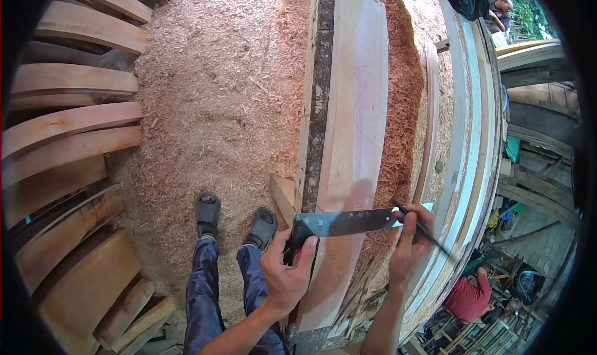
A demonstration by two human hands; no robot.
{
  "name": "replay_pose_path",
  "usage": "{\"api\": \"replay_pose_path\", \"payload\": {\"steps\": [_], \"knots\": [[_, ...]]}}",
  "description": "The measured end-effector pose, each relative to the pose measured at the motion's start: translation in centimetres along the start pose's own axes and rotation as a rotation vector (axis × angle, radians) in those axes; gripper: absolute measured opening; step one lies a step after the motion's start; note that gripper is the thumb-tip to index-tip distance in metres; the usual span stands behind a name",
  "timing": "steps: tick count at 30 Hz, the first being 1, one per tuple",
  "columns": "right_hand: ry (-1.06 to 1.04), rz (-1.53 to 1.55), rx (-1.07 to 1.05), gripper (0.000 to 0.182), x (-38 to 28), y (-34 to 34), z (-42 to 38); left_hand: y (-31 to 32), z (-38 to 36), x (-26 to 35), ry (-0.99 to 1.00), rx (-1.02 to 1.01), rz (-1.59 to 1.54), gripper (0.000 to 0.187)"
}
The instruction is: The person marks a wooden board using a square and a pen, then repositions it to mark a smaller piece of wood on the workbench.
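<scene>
A long pale wooden board (pixel 354 106) lies lengthwise on a dark, weathered beam (pixel 318 100). Across its near part rests the metal blade of a try square (pixel 348 223). My left hand (pixel 289 271) is closed around the square's dark stock at the board's left edge, thumb along its side. Past the board's right edge, my right hand (pixel 410 243) grips a dark pencil (pixel 438 242) near the blade's far end, its tip at the blade. A faint curved pencil line shows on the board's upper half.
Sawn timber pieces (pixel 81 81) are stacked along the left. Shavings (pixel 217 93) cover the ground, heaped beside the board. Long curved planks (pixel 472 137) run along the right. A person in a red shirt (pixel 466 299) crouches lower right; another person (pixel 500 9) is upper right.
</scene>
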State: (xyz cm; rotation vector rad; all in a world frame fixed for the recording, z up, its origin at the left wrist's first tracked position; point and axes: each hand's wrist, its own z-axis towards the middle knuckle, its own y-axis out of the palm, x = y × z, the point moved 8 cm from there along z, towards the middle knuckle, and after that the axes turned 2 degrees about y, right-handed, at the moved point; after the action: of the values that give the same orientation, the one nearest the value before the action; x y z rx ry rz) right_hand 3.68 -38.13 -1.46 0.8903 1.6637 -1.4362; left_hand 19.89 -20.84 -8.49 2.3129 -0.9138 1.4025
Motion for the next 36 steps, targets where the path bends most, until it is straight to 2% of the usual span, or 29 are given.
{"api": "replay_pose_path", "payload": {"steps": [2,4,6,10,25,36], "knots": [[-0.194,-0.306,-0.086,0.016,-2.3,2.1,-1.3,-0.2,0.0,-0.1,-0.015,0.014,-0.013,0.022],[-0.153,-0.198,-0.12,0.019,-1.1,2.9,-2.6,0.0,0.1,0.0,-0.007,-0.01,-0.015,0.022],[-0.333,-0.491,-0.178,0.02,-2.4,4.7,-4.1,-0.1,0.1,0.3,-0.015,-0.02,-0.009,0.022],[-0.369,-0.536,-0.203,0.027,-2.4,5.5,-5.0,-0.1,0.1,0.1,-0.01,-0.018,0.006,0.023],[-0.325,-0.589,-0.271,0.032,-2.2,5.9,-5.7,-0.4,0.0,0.2,0.04,0.011,-0.028,0.023],[-0.33,-0.615,-0.296,0.032,-1.6,5.2,-7.6,-0.8,-2.0,-1.1,-0.003,-0.038,-0.017,0.023]]}}
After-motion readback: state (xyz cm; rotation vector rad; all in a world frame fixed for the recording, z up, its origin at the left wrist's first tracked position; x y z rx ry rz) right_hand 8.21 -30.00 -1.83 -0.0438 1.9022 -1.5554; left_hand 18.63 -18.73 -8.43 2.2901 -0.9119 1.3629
